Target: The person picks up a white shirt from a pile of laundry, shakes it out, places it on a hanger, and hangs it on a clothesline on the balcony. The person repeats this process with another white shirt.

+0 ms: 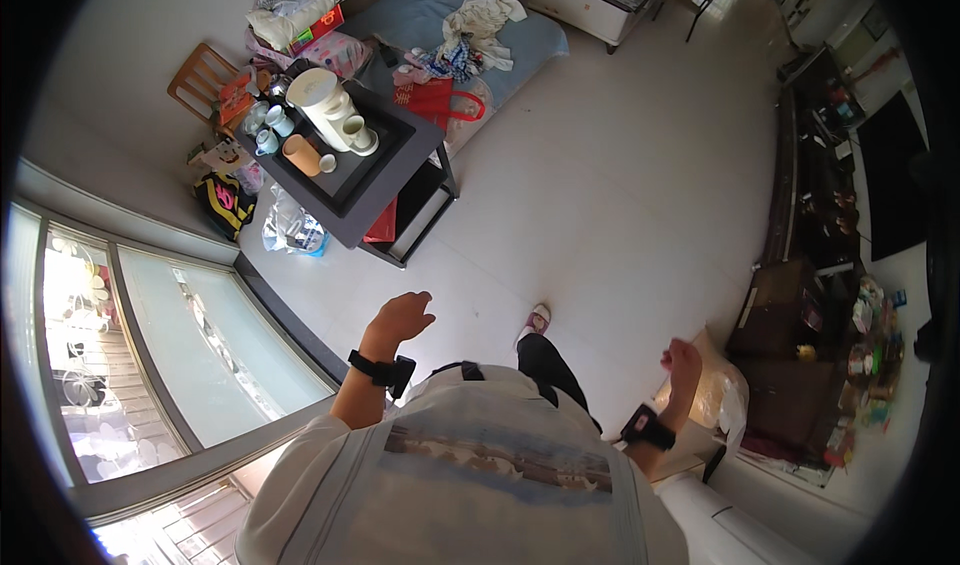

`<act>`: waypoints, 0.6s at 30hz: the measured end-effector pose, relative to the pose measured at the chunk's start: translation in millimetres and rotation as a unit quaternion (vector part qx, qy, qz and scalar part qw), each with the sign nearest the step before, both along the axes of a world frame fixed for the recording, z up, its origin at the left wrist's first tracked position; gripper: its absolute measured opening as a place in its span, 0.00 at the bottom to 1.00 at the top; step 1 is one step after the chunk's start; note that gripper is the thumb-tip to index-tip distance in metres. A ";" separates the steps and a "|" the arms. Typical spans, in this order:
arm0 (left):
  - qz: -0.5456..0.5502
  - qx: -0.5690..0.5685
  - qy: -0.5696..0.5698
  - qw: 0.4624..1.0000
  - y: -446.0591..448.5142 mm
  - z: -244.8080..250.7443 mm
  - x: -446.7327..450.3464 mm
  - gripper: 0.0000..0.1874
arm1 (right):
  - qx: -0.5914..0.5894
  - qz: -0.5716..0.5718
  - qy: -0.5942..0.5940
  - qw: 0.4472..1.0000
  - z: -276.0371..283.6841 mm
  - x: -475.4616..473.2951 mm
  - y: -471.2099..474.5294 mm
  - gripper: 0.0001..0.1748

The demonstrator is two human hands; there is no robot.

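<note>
My left hand (402, 316) hangs in the air to the left of my body, empty, its fingers loosely apart, with a black device strapped to the wrist. Out to the right is my right hand (681, 359), its fingers curled; whether they are fully closed cannot be told. It also wears a wrist device. Ahead of my left hand stands a dark tea table (352, 224). A white drinks machine (319, 104) with a cup (355, 128) on it, a tan cylindrical container (302, 155), a small white cup (328, 163) and light blue cups (279, 121) stand on its black tray.
A sofa with a blue cover (405, 17) holds clothes and a red bag (427, 101). A wooden chair (196, 85) stands behind the tea table. Glass sliding doors (217, 347) line the left. A dark cabinet (780, 310) and a plastic-wrapped sack (712, 385) are at right.
</note>
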State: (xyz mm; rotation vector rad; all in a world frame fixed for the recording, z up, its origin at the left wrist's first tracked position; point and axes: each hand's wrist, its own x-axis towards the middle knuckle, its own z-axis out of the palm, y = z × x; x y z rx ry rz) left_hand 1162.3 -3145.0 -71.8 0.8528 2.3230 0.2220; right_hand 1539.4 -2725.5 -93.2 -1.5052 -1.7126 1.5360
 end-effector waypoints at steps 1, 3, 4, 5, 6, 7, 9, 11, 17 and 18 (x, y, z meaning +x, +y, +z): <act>0.006 -0.035 0.003 0.999 15.6 4.8 -11.9 0.25 | 0.005 0.026 0.015 1.000 6.6 -40.4 30.5 0.11; 0.047 0.022 0.001 0.999 45.8 16.3 -39.5 0.24 | 0.015 0.103 0.065 0.992 26.3 -127.1 80.0 0.11; 0.084 0.072 0.011 0.994 59.9 21.7 -50.6 0.23 | 0.013 0.144 0.074 0.987 38.8 -170.7 98.9 0.10; 0.121 0.098 0.013 0.988 75.1 25.8 -62.5 0.23 | 0.024 0.201 0.075 0.976 52.0 -212.7 115.0 0.11; 0.151 0.106 0.003 0.983 87.6 28.8 -74.0 0.23 | 0.035 0.245 0.064 0.967 63.9 -252.4 126.6 0.11; 0.181 0.120 -0.008 0.976 100.8 30.2 -85.4 0.23 | 0.031 0.276 0.067 0.958 74.1 -289.3 137.2 0.11; 0.204 0.105 -0.033 0.973 125.8 28.0 -110.4 0.23 | 0.030 0.327 0.074 0.942 84.3 -354.3 155.0 0.10; 0.218 0.086 -0.053 0.971 152.0 17.7 -142.0 0.24 | 0.020 0.349 0.048 0.935 78.3 -407.8 172.2 0.09; 0.252 0.113 -0.067 0.959 237.3 -34.5 -280.1 0.24 | -0.024 0.382 -0.042 0.923 23.7 -532.4 267.3 0.09; 0.248 0.110 -0.053 0.961 253.8 -40.1 -307.6 0.23 | -0.020 0.394 -0.048 0.918 19.8 -553.4 289.7 0.09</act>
